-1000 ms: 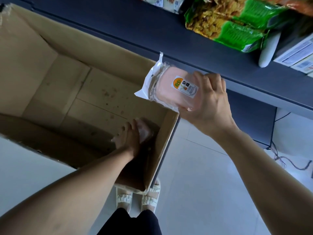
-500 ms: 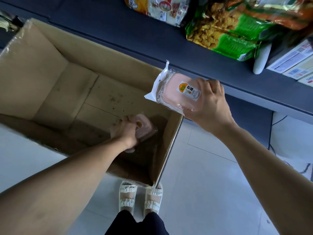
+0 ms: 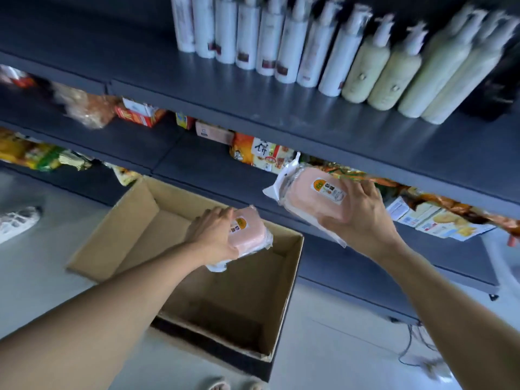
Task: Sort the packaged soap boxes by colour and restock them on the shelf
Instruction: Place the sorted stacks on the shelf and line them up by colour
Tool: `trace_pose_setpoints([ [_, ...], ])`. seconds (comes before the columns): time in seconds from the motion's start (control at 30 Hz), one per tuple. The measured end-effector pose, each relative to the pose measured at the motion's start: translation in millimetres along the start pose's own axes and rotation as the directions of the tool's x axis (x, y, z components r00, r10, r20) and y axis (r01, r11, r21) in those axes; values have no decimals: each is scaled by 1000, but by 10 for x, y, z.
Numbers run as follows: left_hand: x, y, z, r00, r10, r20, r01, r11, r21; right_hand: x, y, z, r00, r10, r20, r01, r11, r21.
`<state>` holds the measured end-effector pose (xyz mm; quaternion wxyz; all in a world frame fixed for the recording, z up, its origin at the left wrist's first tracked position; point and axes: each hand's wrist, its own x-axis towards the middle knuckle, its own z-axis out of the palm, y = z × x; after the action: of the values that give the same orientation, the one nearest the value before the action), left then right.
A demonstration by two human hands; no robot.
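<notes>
Left hand (image 3: 213,235), right hand (image 3: 363,218) gripping

You face a dark grey shelving unit (image 3: 323,119) with several tiers running across the view. The upper tier carries a row of white pump bottles (image 3: 253,35) and, to their right, cream pump bottles (image 3: 394,68); both rows appear blurred. The tiers below hold snack bags (image 3: 259,153) and small printed cartons (image 3: 138,114). The floor (image 3: 337,347) is pale, glossy tile with visible joints. A thin cable (image 3: 413,347) trails over the tiles near the base of the unit at lower right. Lighting is soft and even, with a dull sheen on the shelf surface.
</notes>
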<state>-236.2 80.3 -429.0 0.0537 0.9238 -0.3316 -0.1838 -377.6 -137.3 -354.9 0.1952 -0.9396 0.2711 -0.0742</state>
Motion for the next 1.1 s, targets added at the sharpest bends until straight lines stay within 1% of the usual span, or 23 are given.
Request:
trace_pose_setpoints([
  [0.13, -161, 168, -884, 984, 151, -97, -153, 988, -10, 13, -352, -798, 996, -24, -84, 23, 1000, -21],
  [0.23, -276, 365, -1544, 930, 279, -238, -291, 956, -16, -33, -550, -1392, 987, -35, -155, 32, 999, -21],
  [0.3, -342, 525, -1954, 906, 322, -275, -345, 938, -41, -79, -638, -1758, 975, -39, -217, 35, 999, -20],
  [0.4, -433, 768, -2448, 869, 363, -336, -412, 907, -83, -178, -695, -2270, 952, 5, -307, -3, 1000, 6],
  [0.47, -490, 936, -2717, 850, 391, -352, -449, 888, -97, -262, -685, -2573, 937, 23, -349, -21, 1000, 10],
  [0.6, -533, 1281, -3143, 828, 449, -336, -503, 860, -88, -394, -594, -3085, 909, 66, -412, -70, 998, 5],
  [0.67, -535, 1470, -3302, 806, 489, -333, -538, 840, -68, -409, -500, -3301, 899, 87, -430, -97, 995, -1],
  [0.77, -540, 1764, -3506, 759, 540, -363, -584, 811, -15, -346, -283, -3601, 877, 121, -465, -134, 991, 5],
  [0.83, -540, 1956, -3631, 735, 565, -375, -606, 795, 11, -233, -109, -3799, 869, 148, -473, -161, 987, 12],
  [0.9, -514, 2123, -3741, 729, 575, -371, -619, 786, 3, -59, 79, -3982, 867, 165, -470, -180, 984, 13],
  [0.97, -456, 2274, -3842, 722, 580, -378, -630, 777, -12, 171, 263, -4160, 885, 152, -440, -182, 983, -26],
  [1.03, -369, 2413, -3926, 721, 569, -395, -631, 775, -34, 428, 411, -4329, 927, 119, -356, -159, 983, -86],
  [1.1, -302, 2551, -3991, 719, 564, -406, -631, 774, -43, 689, 536, -4443, 965, 67, -253, -99, 988, -115],
])
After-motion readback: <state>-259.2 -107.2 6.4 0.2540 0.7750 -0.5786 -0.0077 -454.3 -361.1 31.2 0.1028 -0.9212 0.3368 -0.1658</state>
